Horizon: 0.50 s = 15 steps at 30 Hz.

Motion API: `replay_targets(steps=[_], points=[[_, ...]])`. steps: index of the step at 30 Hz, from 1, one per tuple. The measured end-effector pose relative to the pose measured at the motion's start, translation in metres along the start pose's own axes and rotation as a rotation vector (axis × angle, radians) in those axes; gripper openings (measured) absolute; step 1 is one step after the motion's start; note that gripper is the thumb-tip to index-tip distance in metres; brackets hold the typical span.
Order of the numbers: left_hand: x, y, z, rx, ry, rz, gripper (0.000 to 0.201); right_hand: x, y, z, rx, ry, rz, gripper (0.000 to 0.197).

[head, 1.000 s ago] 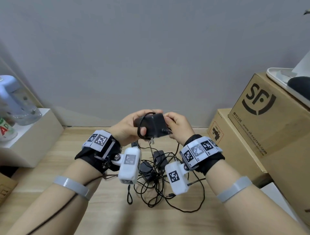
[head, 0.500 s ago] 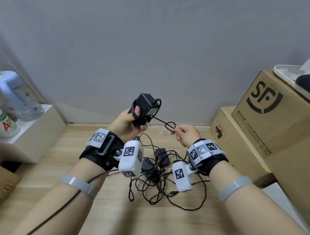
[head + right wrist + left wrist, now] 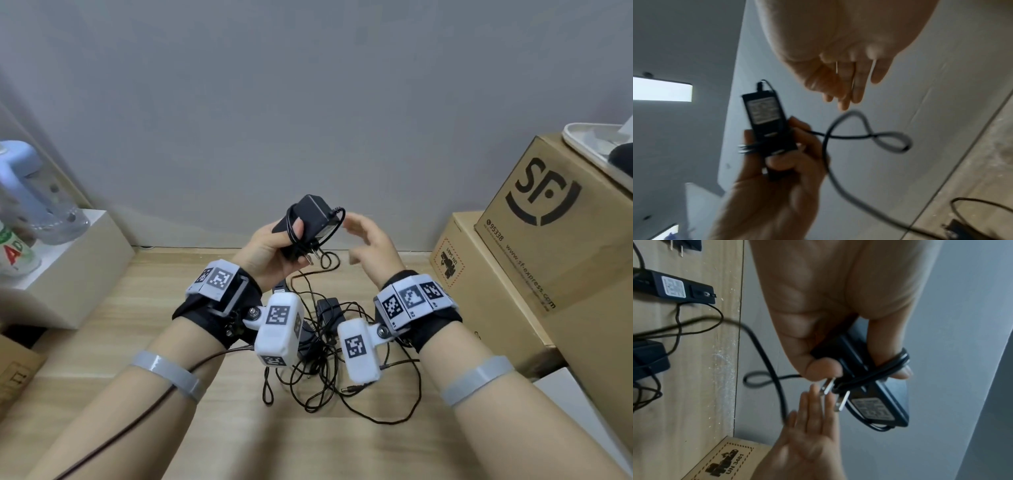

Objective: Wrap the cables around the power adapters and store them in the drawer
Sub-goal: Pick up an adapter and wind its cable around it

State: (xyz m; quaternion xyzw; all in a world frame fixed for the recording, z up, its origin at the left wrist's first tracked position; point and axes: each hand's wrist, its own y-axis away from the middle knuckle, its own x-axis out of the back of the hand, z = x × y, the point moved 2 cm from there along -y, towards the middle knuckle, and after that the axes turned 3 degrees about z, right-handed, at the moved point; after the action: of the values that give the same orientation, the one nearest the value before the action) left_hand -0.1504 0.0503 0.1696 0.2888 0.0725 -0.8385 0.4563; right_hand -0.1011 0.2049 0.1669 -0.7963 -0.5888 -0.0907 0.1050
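My left hand [image 3: 274, 248] grips a black power adapter [image 3: 310, 219] raised above the wooden floor, its two metal prongs [image 3: 835, 395] pointing down. Several turns of its black cable [image 3: 898, 361] lie round the adapter and over my thumb, and a loose loop [image 3: 865, 134] hangs off it. My right hand [image 3: 368, 241] hovers just right of the adapter with straight, spread fingers, holding nothing. More black adapters [image 3: 327, 310] lie below in a tangle of cables [image 3: 325, 380] between my wrists. No drawer is in view.
Stacked cardboard boxes [image 3: 548, 240] fill the right side, with a white tray [image 3: 596, 144] on top. A white block [image 3: 68, 270] holding a clear jug [image 3: 30, 195] stands at the left. A grey wall runs close behind the hands.
My right hand has let go of the cable loop it was pinching and opened, moving up beside the adapter. My left hand still holds the adapter raised.
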Motion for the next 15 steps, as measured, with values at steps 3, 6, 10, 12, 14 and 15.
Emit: replay_targets(steps=[3, 6, 10, 12, 14, 15], points=[[-0.003, -0.001, 0.0, 0.006, -0.007, -0.034, 0.081, -0.02, 0.0, -0.017, 0.017, -0.154, -0.232, 0.055], [-0.005, 0.0, 0.0, -0.006, -0.005, -0.063, 0.076, -0.032, 0.001, -0.013, 0.036, -0.073, -0.259, 0.027], [-0.001, 0.0, 0.004, -0.068, 0.001, 0.002, 0.067, -0.035, 0.009, 0.001, -0.032, 0.101, -0.313, 0.024], [0.005, -0.002, 0.007, -0.102, -0.003, 0.097, 0.049, -0.034, 0.014, 0.005, -0.035, 0.223, -0.369, 0.024], [0.007, -0.002, 0.01, -0.128, -0.045, 0.167, 0.019, -0.036, 0.019, 0.004, -0.029, 0.269, -0.409, 0.025], [0.008, -0.002, 0.01, -0.132, -0.077, 0.196, 0.013, -0.037, 0.021, 0.002, -0.025, 0.288, -0.418, 0.025]])
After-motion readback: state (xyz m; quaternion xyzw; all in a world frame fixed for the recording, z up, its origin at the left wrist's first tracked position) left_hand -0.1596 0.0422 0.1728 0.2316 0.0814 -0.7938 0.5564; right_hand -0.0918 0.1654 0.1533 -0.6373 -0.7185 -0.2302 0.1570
